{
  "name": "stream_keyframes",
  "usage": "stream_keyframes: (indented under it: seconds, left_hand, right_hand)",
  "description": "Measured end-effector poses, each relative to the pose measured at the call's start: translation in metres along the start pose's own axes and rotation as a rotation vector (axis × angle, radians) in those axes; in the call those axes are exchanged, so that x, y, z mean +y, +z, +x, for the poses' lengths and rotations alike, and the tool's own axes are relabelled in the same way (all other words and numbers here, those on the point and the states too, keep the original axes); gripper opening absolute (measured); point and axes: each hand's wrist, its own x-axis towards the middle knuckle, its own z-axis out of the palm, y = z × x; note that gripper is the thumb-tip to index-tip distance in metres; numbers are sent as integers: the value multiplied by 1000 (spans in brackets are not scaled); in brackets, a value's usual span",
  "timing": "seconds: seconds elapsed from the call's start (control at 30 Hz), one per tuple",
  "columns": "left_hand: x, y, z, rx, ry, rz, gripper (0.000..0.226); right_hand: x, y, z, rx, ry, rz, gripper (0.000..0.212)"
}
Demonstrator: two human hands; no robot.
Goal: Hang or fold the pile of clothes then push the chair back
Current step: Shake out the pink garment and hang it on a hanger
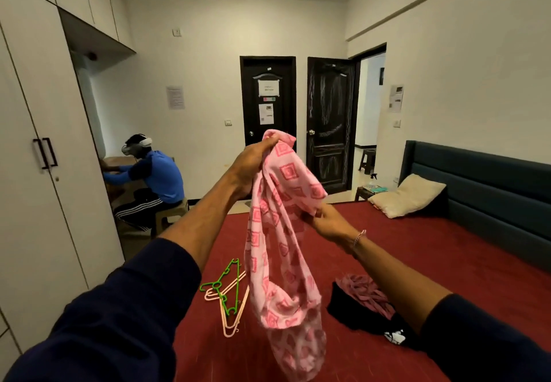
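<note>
A pink patterned garment [283, 232] is held up above the bed [417, 262], over its near-left part. Its top end is bunched in the left hand [253, 164], whose fingers are closed around the cloth at the highest point. A fold lower down, on the garment's right side, is pinched by the right hand [325, 220], thumb and fingertips pressed together on the fabric. The rest of the garment hangs loose in a twisted loop, its lowest part drooping toward the near edge of the bed.

On the red bedcover, near the left edge, a small stack of hangers [229, 295] is laid flat: a green one on top of pale pink ones. To the right of the hanging garment, toward the near edge, the remaining pile of clothes [363, 301] is seen, dark cloth with a pinkish piece on top. A cream pillow [408, 195] is propped at the far edge against the dark headboard [483, 185].

Another person [149, 179] is seated on a stool beyond the left edge.
</note>
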Motion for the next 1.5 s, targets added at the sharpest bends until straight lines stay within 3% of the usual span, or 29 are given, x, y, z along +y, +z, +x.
stream_keyframes:
  seconds: [0.07,0.2,0.3,0.37,0.4,0.47,0.53,0.57,0.63,0.77,0.9,1.0,1.1,1.2,1.3,1.43,1.5]
  left_hand:
    - [5,-3,1,25,77,28,31]
    - [6,-29,1,465,117,288,26]
    - [2,-53,-1,698,-93,966,38]
    - [1,-51,-2,757,-92,1269,67]
    - [2,-45,-2,703,53,1270,79]
    - [9,-24,-4,363,328,1092,86]
    - [17,-7,-3,10,324,876,81]
    - [21,-3,-3,-90,273,783,74]
    - [30,-2,-4,-167,199,706,53]
    - [38,-1,-3,-268,97,834,24]
    - [50,6,4,-278,87,1025,31]
    - [54,-8,8,-101,238,1121,32]
    - [54,-29,7,191,438,1175,36]
    - [51,-49,5,552,414,1242,32]
    - [47,-77,2,926,283,1143,27]
    - [42,-98,-10,1097,114,1049,29]
    - [37,-101,-9,1052,201,983,26]
  right_hand:
    - [-1,5,-1,3,25,118,24]
    - [-28,-12,2,85,-52,154,35]
    - [-54,-28,10,110,-162,78,39]
    - [-73,-32,18,139,-251,-44,39]
    - [-82,-33,22,150,-286,-112,36]
    - [-102,-32,28,114,-333,-230,29]
    - [-117,-33,33,30,-374,-278,19]
    - [-122,-35,34,-5,-386,-287,18]
    - [-130,-41,28,-86,-386,-292,23]
    - [-127,-55,16,-188,-369,-221,26]
    - [-112,-52,12,-169,-287,-41,20]
    - [-87,-55,5,-142,-174,102,32]
    - [-59,-64,-3,-286,-59,77,46]
    - [-49,-78,-5,-296,-1,18,53]
    - [-50,-97,-4,-295,-1,-64,51]
    - [-59,-115,1,-237,-106,-65,34]
    - [-70,-112,6,-171,-187,-62,22]
